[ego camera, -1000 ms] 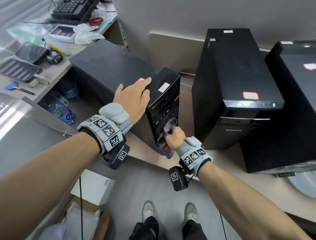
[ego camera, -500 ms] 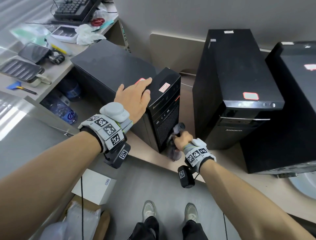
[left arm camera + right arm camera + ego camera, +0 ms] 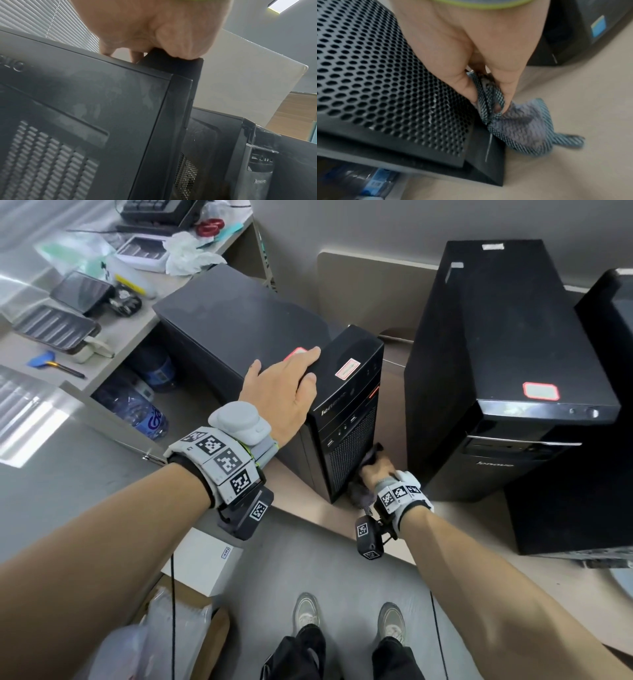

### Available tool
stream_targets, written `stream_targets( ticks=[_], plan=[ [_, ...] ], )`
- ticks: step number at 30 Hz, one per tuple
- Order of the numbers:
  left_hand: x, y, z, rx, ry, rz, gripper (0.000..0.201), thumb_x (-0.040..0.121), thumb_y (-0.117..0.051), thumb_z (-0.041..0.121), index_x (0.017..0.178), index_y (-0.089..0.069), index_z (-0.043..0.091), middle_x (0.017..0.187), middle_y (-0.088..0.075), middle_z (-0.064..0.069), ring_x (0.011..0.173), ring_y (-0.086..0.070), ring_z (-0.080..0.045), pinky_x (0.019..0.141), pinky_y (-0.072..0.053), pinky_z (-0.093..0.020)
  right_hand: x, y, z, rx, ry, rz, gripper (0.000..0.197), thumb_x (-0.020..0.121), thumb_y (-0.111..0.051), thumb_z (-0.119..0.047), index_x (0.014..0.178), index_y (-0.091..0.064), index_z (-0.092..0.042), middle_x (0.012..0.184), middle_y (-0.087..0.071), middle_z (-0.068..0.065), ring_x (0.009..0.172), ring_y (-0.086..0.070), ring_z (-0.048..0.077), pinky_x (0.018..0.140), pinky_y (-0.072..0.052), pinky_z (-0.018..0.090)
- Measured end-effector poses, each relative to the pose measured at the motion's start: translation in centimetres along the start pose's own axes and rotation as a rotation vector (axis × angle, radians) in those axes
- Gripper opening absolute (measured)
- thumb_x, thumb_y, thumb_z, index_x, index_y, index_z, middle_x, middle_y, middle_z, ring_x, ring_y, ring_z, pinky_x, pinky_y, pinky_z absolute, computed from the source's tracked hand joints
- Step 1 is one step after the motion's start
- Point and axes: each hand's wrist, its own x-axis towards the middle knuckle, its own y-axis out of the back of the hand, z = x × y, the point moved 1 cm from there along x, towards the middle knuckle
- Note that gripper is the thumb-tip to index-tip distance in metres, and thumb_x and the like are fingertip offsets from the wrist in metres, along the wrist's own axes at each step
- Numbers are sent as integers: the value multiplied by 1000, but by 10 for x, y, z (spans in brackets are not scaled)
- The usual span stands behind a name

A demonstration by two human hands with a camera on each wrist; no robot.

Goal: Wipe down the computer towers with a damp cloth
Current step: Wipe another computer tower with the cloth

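Note:
A slim black tower (image 3: 239,320) stands at the left on a beige platform (image 3: 462,525). My left hand (image 3: 284,385) lies flat on its top near the front edge, fingers straight; the left wrist view shows the palm (image 3: 154,27) pressing on the top corner of this tower (image 3: 102,108). My right hand (image 3: 376,469) grips a grey-blue cloth (image 3: 361,496) low at the tower's front right corner. In the right wrist view the right hand's fingers (image 3: 467,86) pinch the bunched cloth (image 3: 518,128) beside the perforated grille (image 3: 385,81). A wider black tower (image 3: 507,337) stands to the right, and a third tower (image 3: 609,440) at the far right.
A desk (image 3: 130,333) at the left carries phones, a keyboard and small items. Water bottles (image 3: 137,409) lie under it. A white box (image 3: 205,559) and a bag sit on the grey floor by my shoes (image 3: 306,611). A narrow gap separates the left and middle towers.
My right hand has carried the cloth down and to the right across the front grille, to the tower's lower right corner. My left hand has stayed on top.

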Motion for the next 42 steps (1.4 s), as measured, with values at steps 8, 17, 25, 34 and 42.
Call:
stream_targets(
  ticks=[8, 17, 25, 34, 42],
  plan=[
    [-1, -2, -2, -11, 1, 20, 42, 102, -33, 21, 143, -41, 23, 140, -52, 4, 122, -50, -15, 118, -12, -45, -9, -5, -4, 349, -60, -253, 27, 78, -56, 0, 105, -58, -4, 105, -62, 20, 94, -63, 34, 80, -57, 45],
    [0, -4, -4, -13, -5, 22, 42, 102, -33, 22, 143, -41, 24, 143, -49, 3, 128, -47, -15, 118, -13, -46, -15, -10, 9, 226, 1, -258, 38, 82, -59, -5, 120, -58, -1, 99, -58, 8, 97, -61, 25, 91, -53, 37],
    [1, -5, -4, -8, -6, 12, 43, 101, -32, 24, 143, -40, 24, 140, -52, 4, 124, -50, -15, 118, -13, -47, 1, 2, -4, 630, -190, -83, 17, 95, -49, -8, 109, -58, -10, 93, -62, 13, 80, -61, 30, 77, -55, 41],
    [1, -6, -6, -13, -7, 18, 44, 100, -30, 26, 143, -41, 25, 141, -51, 5, 125, -49, -14, 118, -14, -47, -3, 2, 1, 728, -284, -120, 16, 85, -50, 9, 84, -63, -1, 72, -57, 12, 84, -59, 31, 86, -54, 46],
    [-1, -6, -10, -24, -12, 25, 47, 97, -27, 29, 142, -41, 25, 136, -56, 5, 124, -49, -14, 118, -15, -47, -11, 3, -4, 578, -208, -190, 28, 91, -52, -1, 118, -57, 0, 99, -60, 13, 92, -59, 28, 78, -55, 33]
  ],
)
